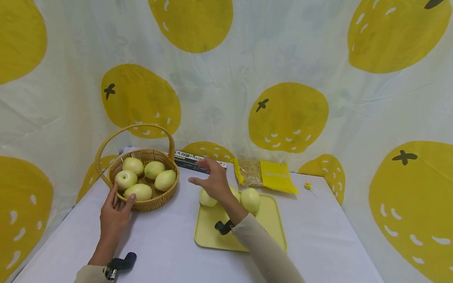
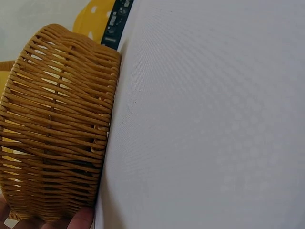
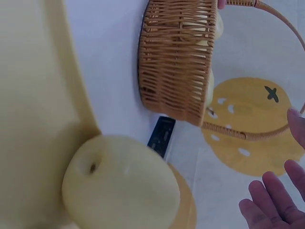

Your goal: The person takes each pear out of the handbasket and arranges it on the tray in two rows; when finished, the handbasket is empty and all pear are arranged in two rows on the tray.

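Observation:
On the left of the table stands a wicker basket (image 1: pixel 150 204) with a tall handle, holding several pale yellow pears (image 1: pixel 138 192). My left hand (image 1: pixel 114 218) grips its near left side, thumb and forefinger at the rim. In the left wrist view, fingers (image 2: pixel 82 218) lie against the low part of the woven basket wall (image 2: pixel 57 119). My right hand (image 1: pixel 214 182) is above the back of a yellow tray (image 1: pixel 212 236), thumb and fingers spread, holding nothing. Pears (image 1: pixel 250 200) sit at the tray's back, partly behind that hand; one pear (image 3: pixel 121 183) looms close in the right wrist view.
A dark box (image 1: pixel 191 162) printed PASTA lies behind, between basket and tray. Beyond the tray is a yellow and clear food packet (image 1: pixel 272 175). A small yellow object (image 1: pixel 308 186) with a thin stick lies at the right. A fruit-print curtain (image 1: pixel 219 98) hangs behind the table.

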Available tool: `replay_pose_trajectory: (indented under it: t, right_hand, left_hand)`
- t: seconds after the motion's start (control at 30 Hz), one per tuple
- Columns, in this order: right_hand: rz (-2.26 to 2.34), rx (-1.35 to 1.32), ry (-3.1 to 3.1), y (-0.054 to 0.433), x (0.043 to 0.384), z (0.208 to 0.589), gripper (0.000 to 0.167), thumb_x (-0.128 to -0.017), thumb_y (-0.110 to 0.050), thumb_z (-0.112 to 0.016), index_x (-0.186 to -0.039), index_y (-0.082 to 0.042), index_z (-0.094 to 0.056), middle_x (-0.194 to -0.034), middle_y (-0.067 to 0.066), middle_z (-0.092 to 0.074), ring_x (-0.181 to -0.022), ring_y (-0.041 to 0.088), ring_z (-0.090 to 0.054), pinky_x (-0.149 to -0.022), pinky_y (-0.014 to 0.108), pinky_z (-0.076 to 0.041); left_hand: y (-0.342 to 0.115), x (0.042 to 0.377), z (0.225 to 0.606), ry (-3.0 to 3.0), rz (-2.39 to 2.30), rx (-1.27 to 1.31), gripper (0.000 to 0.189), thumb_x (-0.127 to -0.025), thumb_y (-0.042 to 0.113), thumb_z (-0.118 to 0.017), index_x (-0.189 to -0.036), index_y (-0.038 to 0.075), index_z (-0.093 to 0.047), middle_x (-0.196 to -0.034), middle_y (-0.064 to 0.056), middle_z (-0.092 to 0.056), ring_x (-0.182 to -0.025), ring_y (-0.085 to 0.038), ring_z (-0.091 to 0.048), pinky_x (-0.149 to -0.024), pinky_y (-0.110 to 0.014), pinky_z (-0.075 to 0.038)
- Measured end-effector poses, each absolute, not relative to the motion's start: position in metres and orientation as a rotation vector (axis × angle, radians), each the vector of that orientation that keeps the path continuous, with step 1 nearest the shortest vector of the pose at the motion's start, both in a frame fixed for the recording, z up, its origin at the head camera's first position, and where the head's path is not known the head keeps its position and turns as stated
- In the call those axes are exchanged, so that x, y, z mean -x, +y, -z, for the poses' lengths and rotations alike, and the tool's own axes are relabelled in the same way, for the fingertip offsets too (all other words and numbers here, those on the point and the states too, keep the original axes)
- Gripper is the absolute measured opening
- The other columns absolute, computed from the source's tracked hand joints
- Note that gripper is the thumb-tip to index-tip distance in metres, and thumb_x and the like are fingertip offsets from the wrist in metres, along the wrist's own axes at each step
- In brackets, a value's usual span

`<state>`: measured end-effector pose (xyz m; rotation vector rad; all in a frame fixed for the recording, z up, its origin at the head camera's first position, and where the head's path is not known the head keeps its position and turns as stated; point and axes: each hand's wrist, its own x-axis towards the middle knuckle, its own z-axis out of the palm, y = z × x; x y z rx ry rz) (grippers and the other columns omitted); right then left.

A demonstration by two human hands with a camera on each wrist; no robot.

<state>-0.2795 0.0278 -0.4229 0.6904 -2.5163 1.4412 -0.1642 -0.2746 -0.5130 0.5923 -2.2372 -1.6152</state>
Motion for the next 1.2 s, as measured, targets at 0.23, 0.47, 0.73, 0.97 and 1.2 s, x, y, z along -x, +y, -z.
replay_pose_trajectory:
  t: [0.23, 0.47, 0.73, 0.97, 1.2]
  right_hand:
    - [-1.423, -0.762, -2.556, -0.005, 0.292, 0.432, 0.053, -0.084, -0.023, -0.093, -0.131, -0.015, -0.069, -0.134, 0.002, -0.073, -0.127, 0.024, -0.067, -0.113, 0.04, -0.059]
    - [-1.382, -0.777, -2.626, -0.034, 0.302, 0.438, 0.055, -0.085, -0.026, -0.092, -0.133, -0.012, -0.069, -0.137, 0.005, -0.072, -0.13, 0.025, -0.067, -0.112, 0.039, -0.058]
    - [-1.216, -0.852, -2.743, -0.064, 0.31, 0.446, 0.057, -0.085, -0.034, -0.091, -0.135, -0.017, -0.069, -0.138, 0.0, -0.071, -0.131, 0.018, -0.063, -0.112, 0.033, -0.056]
    - [-0.975, -0.882, -2.821, -0.082, 0.315, 0.456, 0.063, -0.083, -0.038, -0.092, -0.139, -0.018, -0.069, -0.136, -0.002, -0.07, -0.127, 0.016, -0.064, -0.105, 0.027, -0.057]
    - [-0.804, -0.886, -2.86, -0.093, 0.315, 0.458, 0.063, -0.082, -0.038, -0.094, -0.137, -0.02, -0.07, -0.135, -0.003, -0.071, -0.129, 0.02, -0.064, -0.107, 0.031, -0.058]
  left_hand:
    - [-0.276, 0.165, 0.516, -2.229, 1.609, -0.593, 0.083, -0.103, 0.051, -0.065, -0.169, 0.044, -0.014, -0.178, 0.008, -0.008, -0.164, -0.035, -0.021, -0.13, -0.053, -0.031]
    - [-0.276, 0.166, 0.516, -2.224, 1.589, -0.588, 0.083, -0.103, 0.051, -0.065, -0.17, 0.042, -0.016, -0.178, 0.008, -0.01, -0.165, -0.031, -0.019, -0.132, -0.052, -0.031]
    - [-0.275, 0.165, 0.514, -2.233, 1.566, -0.583, 0.083, -0.104, 0.05, -0.065, -0.17, 0.039, -0.017, -0.178, 0.006, -0.011, -0.164, -0.032, -0.022, -0.13, -0.046, -0.031]
    - [-0.275, 0.166, 0.516, -2.235, 1.563, -0.594, 0.083, -0.103, 0.051, -0.065, -0.17, 0.039, -0.018, -0.178, 0.007, -0.011, -0.164, -0.031, -0.022, -0.13, -0.044, -0.031]
    - [-0.274, 0.166, 0.517, -2.215, 1.571, -0.591, 0.083, -0.103, 0.05, -0.067, -0.17, 0.039, -0.019, -0.178, 0.009, -0.013, -0.165, -0.028, -0.02, -0.131, -0.05, -0.032]
